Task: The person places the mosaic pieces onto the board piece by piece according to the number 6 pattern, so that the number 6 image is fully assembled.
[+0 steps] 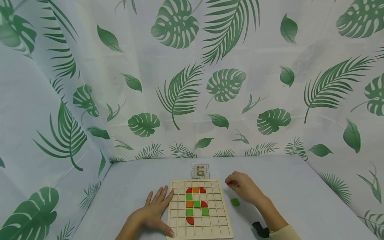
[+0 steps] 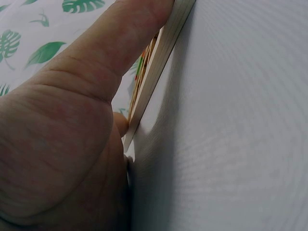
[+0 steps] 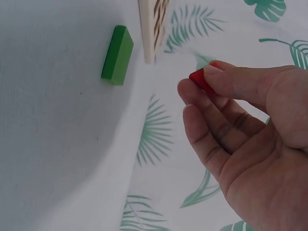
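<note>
A wooden grid board [image 1: 178,230] lies on the table, holding red quarter-round, orange square and green square tiles. My left hand [image 1: 153,210] rests along its left edge with fingers spread, the thumb near the front left corner; the left wrist view shows the thumb [image 2: 130,43] against the board's side. Off the board's upper right, my right hand [image 1: 246,187] pinches a red tile [image 3: 203,81] between thumb and finger; its full shape is partly hidden. Below that hand, a loose green square tile [image 1: 235,202] lies on the table, right of the board.
Behind the board lies a small pattern card [image 1: 200,171] printed with a coloured figure on a grid. A black device [image 1: 260,230] sits at the right wrist. Leaf-printed white cloth [image 1: 192,100] rises at the back and sides of the pale table [image 1: 135,180].
</note>
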The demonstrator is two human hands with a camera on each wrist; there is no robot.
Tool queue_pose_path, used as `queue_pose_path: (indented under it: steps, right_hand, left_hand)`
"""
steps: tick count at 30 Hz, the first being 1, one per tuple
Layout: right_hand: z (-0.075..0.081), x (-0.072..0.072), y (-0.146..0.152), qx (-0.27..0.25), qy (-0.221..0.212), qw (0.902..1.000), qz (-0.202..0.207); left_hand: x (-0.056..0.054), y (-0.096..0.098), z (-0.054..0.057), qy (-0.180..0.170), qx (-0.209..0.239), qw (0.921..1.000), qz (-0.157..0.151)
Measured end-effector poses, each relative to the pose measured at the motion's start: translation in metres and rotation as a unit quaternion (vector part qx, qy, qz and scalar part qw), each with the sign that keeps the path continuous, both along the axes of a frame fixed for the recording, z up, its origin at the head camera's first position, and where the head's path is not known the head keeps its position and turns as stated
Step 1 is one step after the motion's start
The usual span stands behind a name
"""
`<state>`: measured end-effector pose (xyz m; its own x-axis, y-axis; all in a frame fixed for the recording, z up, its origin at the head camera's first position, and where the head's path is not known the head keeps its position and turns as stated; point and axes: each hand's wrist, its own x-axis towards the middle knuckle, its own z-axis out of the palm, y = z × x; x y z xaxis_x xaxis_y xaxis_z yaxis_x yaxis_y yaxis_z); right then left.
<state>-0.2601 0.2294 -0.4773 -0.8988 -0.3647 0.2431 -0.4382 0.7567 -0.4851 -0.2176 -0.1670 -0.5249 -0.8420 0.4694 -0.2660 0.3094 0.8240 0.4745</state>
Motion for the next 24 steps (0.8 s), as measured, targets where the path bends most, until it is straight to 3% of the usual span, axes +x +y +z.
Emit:
queue_pose_path:
  steps: [8, 18, 24]
  right_hand:
    - [0.002, 0.004, -0.012, -0.008, -0.042, 0.9991, 0.005]
    - [0.004, 0.012, -0.027, -0.044, -0.069, 0.9892, 0.121]
    - [0.003, 0.014, -0.03, -0.051, -0.077, 0.985, 0.146]
  left_hand:
    - [0.0, 0.001, 0.002, -0.004, -0.002, 1.0, 0.003]
    - [0.0, 0.0, 0.0, -0.002, 0.001, 1.0, 0.001]
    - [0.001, 0.001, 0.002, -0.003, 0.003, 1.0, 0.002]
